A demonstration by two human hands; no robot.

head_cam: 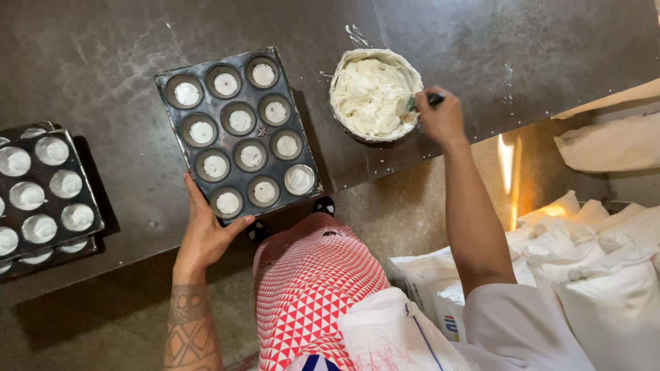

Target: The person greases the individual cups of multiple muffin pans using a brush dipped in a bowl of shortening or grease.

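Note:
A dark muffin tray (172, 82) with paper liners in its cups lies on the dark worktop. My left hand (205, 231) grips its near left corner, thumb on the rim. To the right stands a round bowl (342, 69) full of pale batter. My right hand (440, 118) is at the bowl's right rim, closed on a dark-handled scoop or spoon (425, 102) whose end is dipped in the batter.
Two more stacked muffin trays (89, 209) with filled cups sit at the left edge of the worktop (103, 62). White sacks (605, 275) are piled on the floor at the right. A red-and-white patterned cloth (309, 282) hangs below me.

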